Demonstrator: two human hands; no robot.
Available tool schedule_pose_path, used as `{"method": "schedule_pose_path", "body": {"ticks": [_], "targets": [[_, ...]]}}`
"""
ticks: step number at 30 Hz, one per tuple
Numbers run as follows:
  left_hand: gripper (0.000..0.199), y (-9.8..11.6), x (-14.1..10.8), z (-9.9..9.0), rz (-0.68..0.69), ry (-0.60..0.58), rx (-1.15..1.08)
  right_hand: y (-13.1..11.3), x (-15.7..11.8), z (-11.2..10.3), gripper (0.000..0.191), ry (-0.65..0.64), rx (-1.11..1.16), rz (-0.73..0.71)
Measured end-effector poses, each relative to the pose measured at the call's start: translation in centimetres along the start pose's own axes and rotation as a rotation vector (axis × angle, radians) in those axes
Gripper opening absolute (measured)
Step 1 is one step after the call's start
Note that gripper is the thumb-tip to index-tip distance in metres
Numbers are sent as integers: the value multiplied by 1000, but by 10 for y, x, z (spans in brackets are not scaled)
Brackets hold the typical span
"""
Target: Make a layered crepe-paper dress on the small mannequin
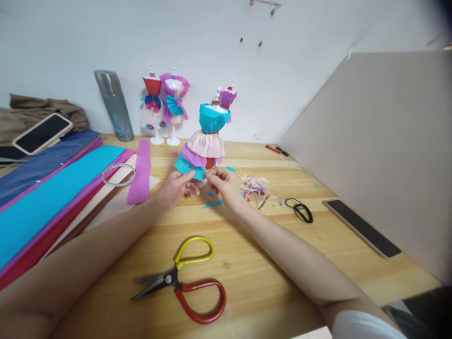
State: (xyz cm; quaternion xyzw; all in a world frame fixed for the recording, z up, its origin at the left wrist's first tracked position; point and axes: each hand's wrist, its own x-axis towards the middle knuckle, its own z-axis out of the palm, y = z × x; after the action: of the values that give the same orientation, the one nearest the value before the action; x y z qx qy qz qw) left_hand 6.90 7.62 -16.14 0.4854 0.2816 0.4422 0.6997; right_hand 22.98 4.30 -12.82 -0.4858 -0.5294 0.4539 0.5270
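In the middle of the head view stands a small dress-form mannequin (214, 120) in a paper dress with a turquoise top. Its skirt has ruffles of pale pink, purple and turquoise crepe paper. My left hand (181, 184) pinches the lowest turquoise ruffle (189, 165) between thumb and fingers. On the ruffle's right edge, my right hand (221, 182) closes thumb and forefinger. A red patch (210, 163) shows under the ruffles beside my right fingers. The stand's base is hidden behind my hands.
Scissors (168, 278) with yellow and red handles lie in front. Crepe paper sheets (63, 176) and a silver ring (118, 175) are left; paper scraps (254, 184), a black hair tie (299, 210) and a phone (360, 227) right. Dressed mannequins (152, 106) and a bottle (115, 108) stand behind.
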Motion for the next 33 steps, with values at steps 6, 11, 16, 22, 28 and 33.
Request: {"method": "schedule_pose_path", "body": {"ticks": [6, 11, 16, 22, 28, 33], "targets": [[42, 0, 0, 2, 68, 101, -31, 2, 4, 9, 37, -4, 4, -40], [35, 2, 0, 6, 71, 130, -130, 1, 1, 9, 34, -76, 111, -8], [33, 2, 0, 4, 41, 93, -193, 6, -1, 5, 35, -117, 268, 36], [40, 1, 2, 1, 57, 72, -87, 10, 0, 7, 43, -122, 129, -9], [35, -3, 3, -2, 71, 60, 34, 12, 1, 8, 45, -127, 114, -18], [29, -2, 4, -3, 78, 77, 130, 16, 4, 7, 40, -122, 73, -58]]}}
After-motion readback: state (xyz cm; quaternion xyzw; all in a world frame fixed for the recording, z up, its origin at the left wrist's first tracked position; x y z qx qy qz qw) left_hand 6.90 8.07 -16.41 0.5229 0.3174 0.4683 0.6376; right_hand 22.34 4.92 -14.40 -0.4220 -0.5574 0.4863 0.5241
